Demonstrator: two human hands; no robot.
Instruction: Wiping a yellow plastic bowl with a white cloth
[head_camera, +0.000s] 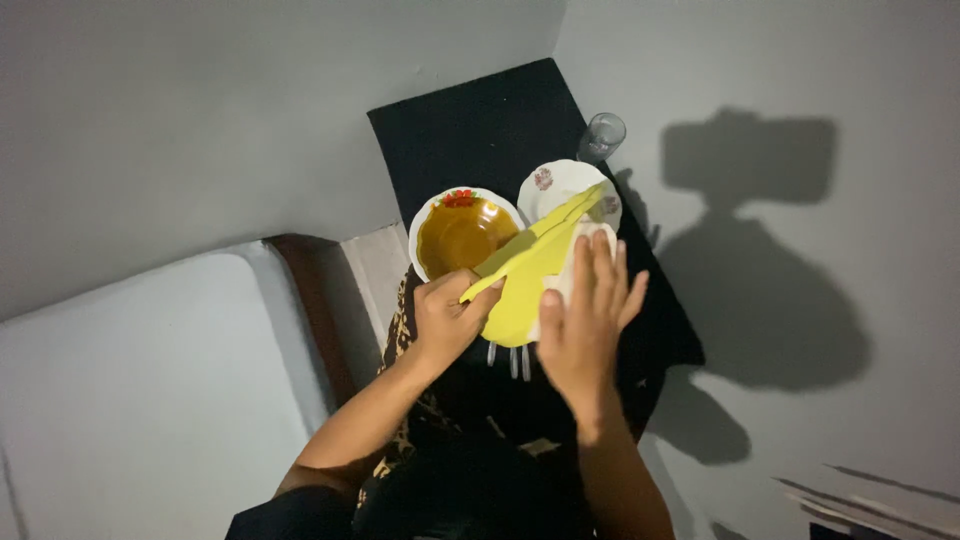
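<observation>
Yellow cloth (530, 275): folded, held above a black-covered bench (470, 130), its near corner pinched in the closed fingers of the left hand (445, 320); the right hand (585, 315) lies flat against it, fingers spread and straight, gripping nothing. Behind it: amber-brown bowl (460, 235) with white rim, white floral plate (555, 185) partly covered by the cloth, clear glass (602, 135) at the far corner. Fork tines (515, 360) show just below the cloth.

Amber-brown bowl with white rim (463, 235) sat on black rectangular cloth (480, 130) — white floral plate (552, 184) just beside it, clear drinking glass (602, 135) behind; metal fork tines (515, 360) near.
</observation>
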